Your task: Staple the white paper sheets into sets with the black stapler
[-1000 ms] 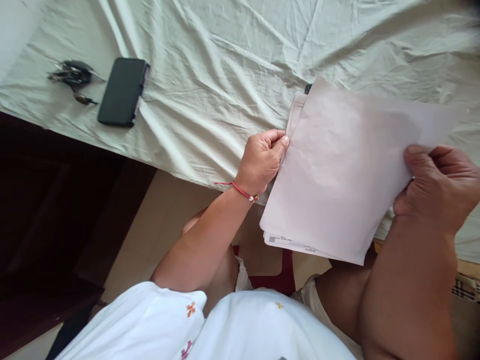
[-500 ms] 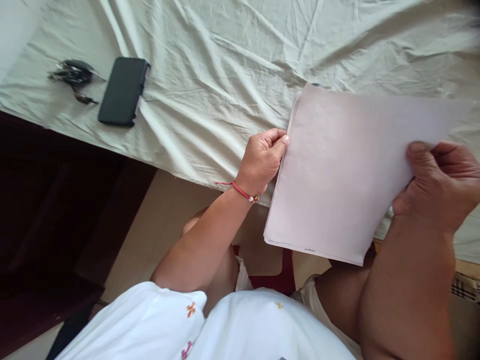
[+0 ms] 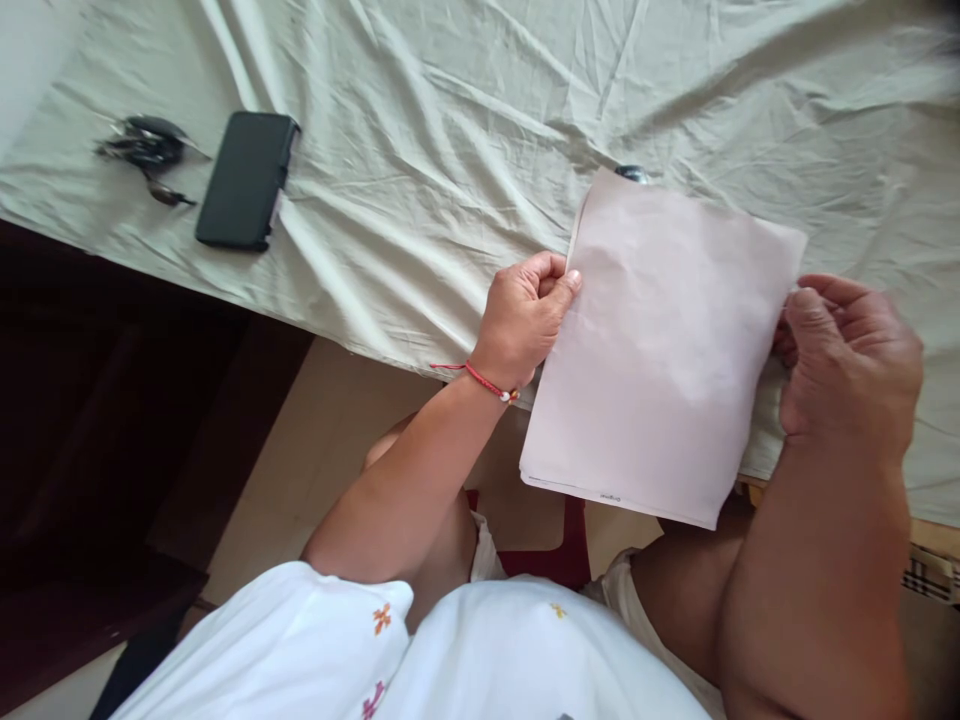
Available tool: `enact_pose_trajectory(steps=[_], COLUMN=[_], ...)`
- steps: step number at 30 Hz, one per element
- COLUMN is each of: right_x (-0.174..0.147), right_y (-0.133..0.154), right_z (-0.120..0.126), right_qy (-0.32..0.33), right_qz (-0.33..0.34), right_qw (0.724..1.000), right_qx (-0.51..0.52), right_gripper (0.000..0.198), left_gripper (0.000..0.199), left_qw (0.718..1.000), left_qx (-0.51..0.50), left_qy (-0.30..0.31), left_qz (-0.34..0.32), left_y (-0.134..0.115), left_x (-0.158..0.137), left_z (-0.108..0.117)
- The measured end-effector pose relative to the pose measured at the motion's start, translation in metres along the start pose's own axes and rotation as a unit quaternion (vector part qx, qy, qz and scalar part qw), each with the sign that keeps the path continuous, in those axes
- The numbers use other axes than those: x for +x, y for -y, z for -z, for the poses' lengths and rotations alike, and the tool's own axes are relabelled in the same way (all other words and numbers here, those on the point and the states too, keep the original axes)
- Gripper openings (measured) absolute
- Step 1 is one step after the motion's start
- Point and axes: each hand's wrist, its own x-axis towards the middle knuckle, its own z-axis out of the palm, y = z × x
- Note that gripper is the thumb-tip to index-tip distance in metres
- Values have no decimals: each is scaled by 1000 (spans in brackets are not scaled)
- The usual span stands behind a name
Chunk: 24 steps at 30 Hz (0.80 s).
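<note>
Several sheets of white paper [image 3: 667, 350] are held tilted over the table's front edge, with a small line of print along the bottom. At their left edge my left hand [image 3: 529, 315] pinches them, thumb on top and fingers behind; a red string bracelet [image 3: 487, 384] circles that wrist. My right hand [image 3: 851, 350] is closed at the right edge, its thumb and index finger on the paper's margin and the other fingers curled, partly hidden. Just past the paper's top left corner, a small dark shiny object [image 3: 631, 173] shows, its lower part covered.
A wrinkled pale green cloth [image 3: 420, 180] covers the table. On its left lie a black phone [image 3: 246, 180] and a bunch of keys [image 3: 150, 145]. Dark wooden furniture [image 3: 97, 420] stands at lower left. Part of a red stool [image 3: 570, 545] shows between the legs.
My right hand has moved left, from on top of the sheets to their right edge. The top sheet that stretched far right no longer sticks out, and more of the dark object shows.
</note>
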Motion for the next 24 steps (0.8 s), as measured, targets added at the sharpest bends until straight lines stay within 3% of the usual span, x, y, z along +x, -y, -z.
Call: enact_pose_trajectory(steps=[3, 10, 14, 17, 20, 24], right_x=[-1, 0, -2, -3, -3, -5], right_y=[0, 0, 3, 5, 7, 10], right_z=[3, 12, 11, 6, 2, -4], right_qy=[43, 28, 52, 28, -6, -10], right_qz=[-38, -42, -85, -60, -11, 15], right_qw=[998, 990, 994, 998, 998, 996], right_qx=[-25, -128, -51, 23, 58, 87], right_gripper=[41, 45, 43, 35, 23, 20], left_gripper=[22, 24, 24, 20, 17, 21], left_qw=[1000, 999, 999, 1000, 996, 969], left_qx=[20, 38, 38, 11, -69, -160], left_qy=[-16, -26, -30, -23, 42, 174], left_qz=[-2, -6, -8, -2, 25, 73], left_y=[-1, 1, 4, 0, -11, -20], left_x=[0, 2, 2, 1, -4, -11], left_z=[0, 0, -1, -1, 1, 3])
